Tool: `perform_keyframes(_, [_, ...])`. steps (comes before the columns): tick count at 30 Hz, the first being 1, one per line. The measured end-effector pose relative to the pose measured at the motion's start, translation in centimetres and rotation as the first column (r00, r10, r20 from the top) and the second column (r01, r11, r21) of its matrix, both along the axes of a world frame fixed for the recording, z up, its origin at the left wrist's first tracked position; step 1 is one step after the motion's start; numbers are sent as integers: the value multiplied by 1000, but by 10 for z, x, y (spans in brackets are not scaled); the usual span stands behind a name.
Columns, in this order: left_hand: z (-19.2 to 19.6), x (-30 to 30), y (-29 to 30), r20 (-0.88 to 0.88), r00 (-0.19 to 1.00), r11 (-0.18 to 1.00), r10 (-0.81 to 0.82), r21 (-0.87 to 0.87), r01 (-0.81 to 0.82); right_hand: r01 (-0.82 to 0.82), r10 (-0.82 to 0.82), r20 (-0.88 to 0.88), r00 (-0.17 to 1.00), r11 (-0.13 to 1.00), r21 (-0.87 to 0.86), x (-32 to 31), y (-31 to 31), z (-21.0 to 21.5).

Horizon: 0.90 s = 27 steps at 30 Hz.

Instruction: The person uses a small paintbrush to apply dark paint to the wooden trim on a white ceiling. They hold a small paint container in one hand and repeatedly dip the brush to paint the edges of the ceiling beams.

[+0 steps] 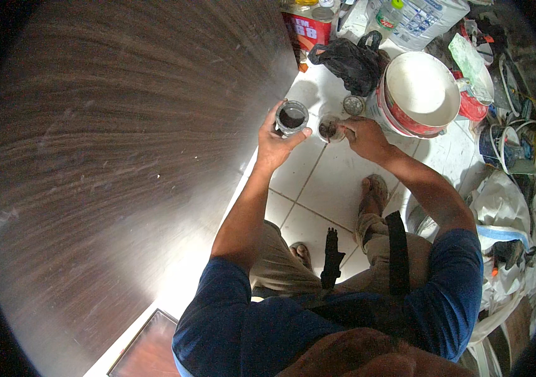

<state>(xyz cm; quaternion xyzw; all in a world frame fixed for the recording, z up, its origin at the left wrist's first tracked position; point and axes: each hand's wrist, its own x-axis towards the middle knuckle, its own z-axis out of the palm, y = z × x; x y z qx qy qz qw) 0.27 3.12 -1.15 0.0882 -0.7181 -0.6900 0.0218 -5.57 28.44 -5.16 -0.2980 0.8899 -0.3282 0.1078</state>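
The left hand holds the jar in its grip, best kept level; whether the right hand grips the cup, I cannot tell.

A dark wood-grain panel fills the left side, pale glare washing across its lower right edge. Beside it lies a white tiled floor with dark joints, brightly lit, softly shadowed in places.

Gray jar in left fingers, small cup at right fingers.
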Motion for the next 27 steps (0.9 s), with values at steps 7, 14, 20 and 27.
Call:
perform_keyframes(7, [-1,0,0,-34,999,1000,-24,-3,24,-9,15,91,996,998,-68,0,-1,2])
perform_keyframes(14, [3,0,2,1,1000,1000,-4,-18,4,-36,36,-11,999,999,14,1,-2,0])
perform_keyframes(20, [5,1,3,-5,1000,1000,21,-22,-21,70,-65,39,997,986,-150,4,5,30])
perform_keyframes(27, [-7,-1,3,-45,999,1000,3,-20,-4,185,-159,154,975,967,-174,6,8,39])
